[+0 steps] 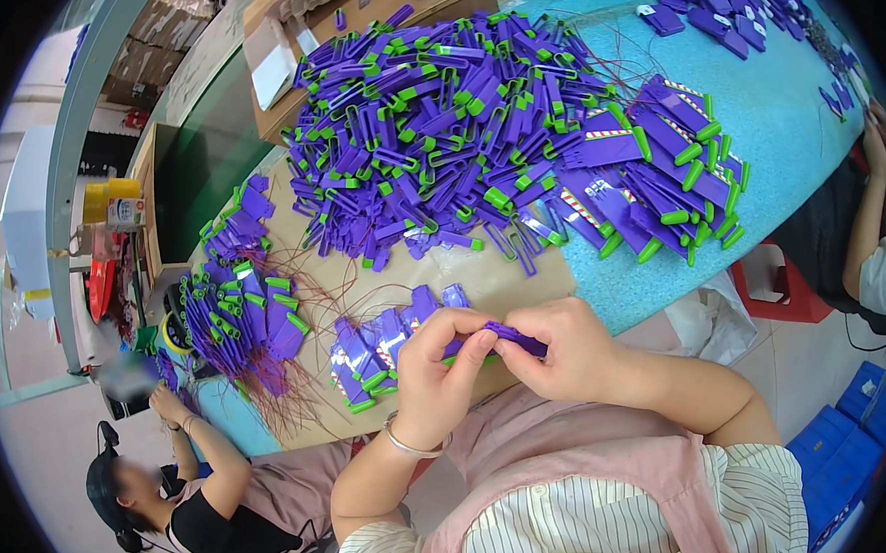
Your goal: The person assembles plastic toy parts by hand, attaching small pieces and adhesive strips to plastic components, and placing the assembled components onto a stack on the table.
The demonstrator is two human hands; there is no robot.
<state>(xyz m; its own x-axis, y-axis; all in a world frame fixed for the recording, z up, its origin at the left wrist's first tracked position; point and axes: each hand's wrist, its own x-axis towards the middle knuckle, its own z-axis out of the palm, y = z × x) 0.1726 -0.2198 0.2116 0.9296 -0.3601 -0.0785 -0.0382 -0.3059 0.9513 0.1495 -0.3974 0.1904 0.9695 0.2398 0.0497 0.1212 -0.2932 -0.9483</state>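
Observation:
Close in front of my body, both hands meet over a small purple plastic piece [516,336] with a bit of green at its lower edge. My left hand [444,362] pinches its left end between thumb and fingers. The right end is gripped by my right hand [564,351]. Fingers cover much of the piece, so its full shape is hidden. Just left of my left hand lie several purple-and-green flat pieces with striped strips [369,358] on the brown board.
A large heap of purple and green plastic parts [420,135] covers the table's middle. Fanned purple pieces with green ends [669,178] lie right of it; wired purple pieces [241,316] lie left. Co-workers sit at lower left and far right. Blue crates [845,438] stand on the floor.

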